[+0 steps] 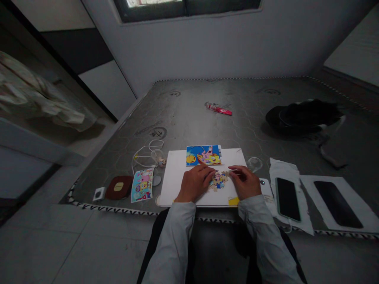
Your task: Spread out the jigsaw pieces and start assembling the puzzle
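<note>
A white board (177,173) lies at the near edge of a bare grey mattress (207,118). On it sits a pile of small colourful puzzle pieces (219,180). My left hand (194,183) rests palm down at the pile's left side, fingers curled onto the pieces. My right hand (245,182) lies at the pile's right side, its fingers bent inward and touching the pieces. A cartoon picture card (203,155) lies at the board's far edge.
A second cartoon card (142,184), a brown round case (119,187), a white charger (99,193) and a white cable (148,154) lie left of the board. Two dark phones (287,198) (337,198) lie on white sheets to the right. A red pen (219,109) and black clothing (304,115) lie farther back.
</note>
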A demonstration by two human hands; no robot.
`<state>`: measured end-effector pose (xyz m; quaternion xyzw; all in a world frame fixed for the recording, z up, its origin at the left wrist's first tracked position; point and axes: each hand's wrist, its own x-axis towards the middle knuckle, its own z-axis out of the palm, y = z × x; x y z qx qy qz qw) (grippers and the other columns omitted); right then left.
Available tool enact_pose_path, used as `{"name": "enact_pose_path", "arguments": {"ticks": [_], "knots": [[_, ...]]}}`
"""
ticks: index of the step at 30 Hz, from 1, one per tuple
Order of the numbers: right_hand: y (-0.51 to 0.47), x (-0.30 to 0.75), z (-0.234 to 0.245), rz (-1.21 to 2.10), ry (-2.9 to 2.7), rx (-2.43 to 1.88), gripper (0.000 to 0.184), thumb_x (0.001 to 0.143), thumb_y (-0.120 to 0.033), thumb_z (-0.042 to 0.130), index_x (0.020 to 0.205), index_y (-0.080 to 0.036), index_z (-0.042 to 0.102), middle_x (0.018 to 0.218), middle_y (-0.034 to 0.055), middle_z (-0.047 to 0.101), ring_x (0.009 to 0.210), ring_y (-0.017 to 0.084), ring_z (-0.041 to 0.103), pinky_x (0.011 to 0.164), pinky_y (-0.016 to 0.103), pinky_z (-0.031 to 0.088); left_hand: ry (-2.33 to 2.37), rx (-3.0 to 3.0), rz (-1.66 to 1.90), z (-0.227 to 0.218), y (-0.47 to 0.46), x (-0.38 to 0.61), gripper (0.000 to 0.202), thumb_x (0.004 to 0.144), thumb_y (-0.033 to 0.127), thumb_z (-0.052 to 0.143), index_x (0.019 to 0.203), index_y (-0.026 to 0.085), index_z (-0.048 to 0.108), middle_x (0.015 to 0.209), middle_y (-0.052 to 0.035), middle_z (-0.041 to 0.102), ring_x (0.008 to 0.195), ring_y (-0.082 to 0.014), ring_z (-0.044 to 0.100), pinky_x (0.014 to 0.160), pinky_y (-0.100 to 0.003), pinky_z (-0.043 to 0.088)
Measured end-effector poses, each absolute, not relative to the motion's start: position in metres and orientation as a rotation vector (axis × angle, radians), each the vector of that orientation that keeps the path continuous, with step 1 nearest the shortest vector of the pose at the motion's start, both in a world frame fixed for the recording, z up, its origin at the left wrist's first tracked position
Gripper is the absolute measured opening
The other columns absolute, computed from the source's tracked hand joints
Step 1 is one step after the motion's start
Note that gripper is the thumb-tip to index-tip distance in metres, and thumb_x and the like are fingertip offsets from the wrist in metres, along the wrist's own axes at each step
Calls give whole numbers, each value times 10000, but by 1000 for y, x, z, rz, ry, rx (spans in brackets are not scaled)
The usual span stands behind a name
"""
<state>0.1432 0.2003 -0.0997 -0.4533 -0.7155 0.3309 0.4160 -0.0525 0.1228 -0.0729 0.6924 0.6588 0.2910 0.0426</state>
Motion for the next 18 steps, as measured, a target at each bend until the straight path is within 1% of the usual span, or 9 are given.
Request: {"name": "enact_pose_path", "arguments": {"ticks": [3, 8, 14, 16, 18], "knots": [[200, 143, -100, 818, -1771, -1158, 186, 846, -351, 621, 940, -237, 733, 988, 42, 728, 810, 177, 676, 704, 315, 530, 2020, 2110, 907, -74, 122, -53, 268, 999, 394, 500, 1018, 251, 726, 1018, -7, 726, 939, -135, 666, 723, -231, 514], [199, 143, -95, 827, -1668, -1235, 187, 828, -364, 641, 921, -232, 733, 973, 49, 736, 840, 191, 685, 790, 355, 547, 2019, 2110, 920, -74, 122, -54, 270, 1001, 393, 495, 1009, 246, 722, 1015, -7, 723, 936, -133, 667, 727, -231, 517], [204, 151, -93, 1077, -1515, -1347, 301, 728, -418, 726, 953, -218, 721, 1007, 70, 750, 848, 216, 706, 709, 340, 571, 2026, 2108, 913, -72, 122, -54, 282, 1003, 390, 490, 1003, 233, 725, 1010, -15, 722, 926, -132, 668, 716, -226, 515], [206, 154, -94, 1099, -1516, -1360, 321, 712, -427, 734, 952, -213, 722, 994, 71, 752, 829, 217, 706, 704, 344, 573, 2024, 2110, 914, -72, 122, -54, 285, 1004, 387, 488, 1002, 230, 725, 1006, -18, 722, 920, -131, 668, 712, -225, 514], [206, 156, -92, 1052, -1522, -1368, 308, 726, -423, 718, 949, -211, 723, 974, 69, 752, 817, 212, 703, 692, 335, 570, 2024, 2114, 913, -71, 122, -54, 283, 1004, 384, 488, 997, 229, 725, 1000, -17, 722, 910, -129, 669, 700, -222, 511]]}}
